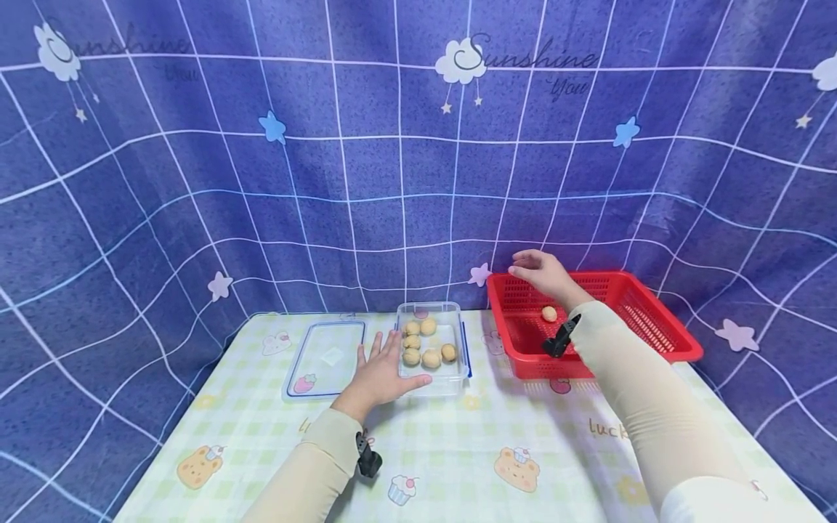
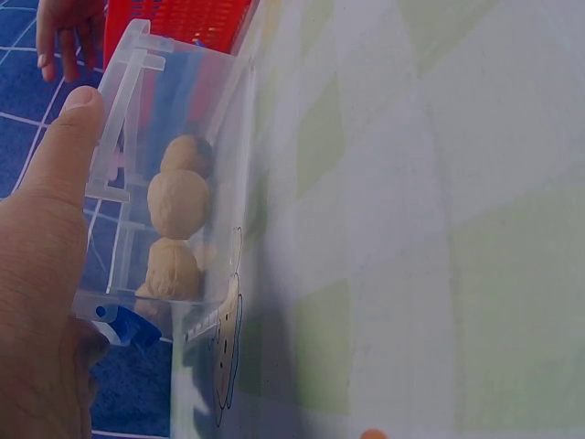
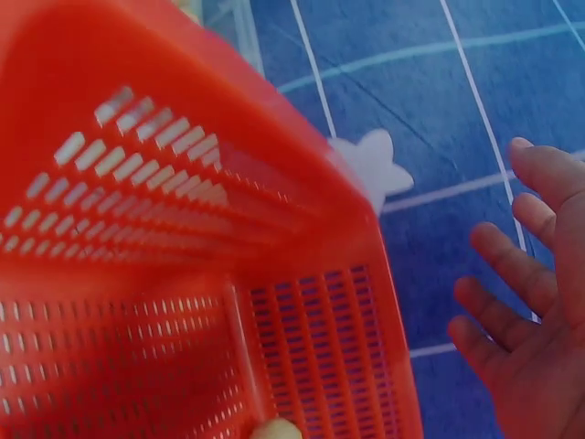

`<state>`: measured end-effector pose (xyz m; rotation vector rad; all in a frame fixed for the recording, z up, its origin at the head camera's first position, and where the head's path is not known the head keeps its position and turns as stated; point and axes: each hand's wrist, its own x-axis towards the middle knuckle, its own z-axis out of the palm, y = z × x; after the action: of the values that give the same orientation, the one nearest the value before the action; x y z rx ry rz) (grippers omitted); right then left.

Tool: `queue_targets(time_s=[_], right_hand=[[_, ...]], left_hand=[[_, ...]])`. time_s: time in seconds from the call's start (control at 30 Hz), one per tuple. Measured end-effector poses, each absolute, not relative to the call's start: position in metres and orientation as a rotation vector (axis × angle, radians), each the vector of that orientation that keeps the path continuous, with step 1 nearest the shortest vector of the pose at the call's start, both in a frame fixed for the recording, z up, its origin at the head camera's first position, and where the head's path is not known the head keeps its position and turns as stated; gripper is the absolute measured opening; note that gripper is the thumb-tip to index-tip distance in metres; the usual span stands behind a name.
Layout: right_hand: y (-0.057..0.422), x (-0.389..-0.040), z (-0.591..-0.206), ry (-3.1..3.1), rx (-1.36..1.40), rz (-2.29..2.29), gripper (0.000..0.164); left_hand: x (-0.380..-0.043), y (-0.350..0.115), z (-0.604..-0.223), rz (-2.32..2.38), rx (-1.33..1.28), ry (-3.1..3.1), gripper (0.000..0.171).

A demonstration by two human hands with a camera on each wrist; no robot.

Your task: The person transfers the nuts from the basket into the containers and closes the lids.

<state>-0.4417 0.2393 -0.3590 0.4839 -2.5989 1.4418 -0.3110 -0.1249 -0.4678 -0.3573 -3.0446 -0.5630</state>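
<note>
My left hand (image 1: pixel 382 373), fingers spread, lies along the left side of a clear plastic container (image 1: pixel 438 386). In the left wrist view its thumb (image 2: pixel 69 137) reaches along the container's rim. Inside the container sit several tan walnuts (image 1: pixel 431 358), mostly toward its left and front. Over the back left of a red plastic basket (image 1: pixel 667 330) hovers my right hand (image 1: pixel 546 276), its fingers loosely bent and holding nothing. One walnut (image 1: pixel 549 314) lies in the basket, below that hand.
A clear lid with a blue seal (image 1: pixel 327 363) lies flat on the table left of the container. A blue locking flap (image 1: pixel 466 350) hangs at the container's right side. The patterned tablecloth (image 1: pixel 458 450) meets a blue gridded curtain (image 1: pixel 366 218) at the back.
</note>
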Motion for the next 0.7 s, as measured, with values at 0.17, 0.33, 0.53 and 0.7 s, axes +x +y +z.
queue_targets(time_s=[0.17,0.33,0.53,0.7], right_hand=[[0.255,-0.446,-0.361,-2.583,0.396,1.498,0.054],[0.265,-0.449,-0.366,-2.601,0.351,1.517,0.056],[0.279,-0.455,-0.379,-2.591,0.303,1.515,0.056],[0.289,-0.456,-0.392,-2.598,0.218,1.514,0.056]], left_hand=[[-0.311,-0.124,-0.468,-0.565,-0.356,-3.041,0.117],[-0.310,-0.124,-0.471,-0.558,-0.351,-3.052,0.119],[-0.312,-0.125,-0.471,-0.525,-0.350,-3.045,0.121],[-0.311,-0.124,-0.469,-0.545,-0.354,-3.044,0.118]])
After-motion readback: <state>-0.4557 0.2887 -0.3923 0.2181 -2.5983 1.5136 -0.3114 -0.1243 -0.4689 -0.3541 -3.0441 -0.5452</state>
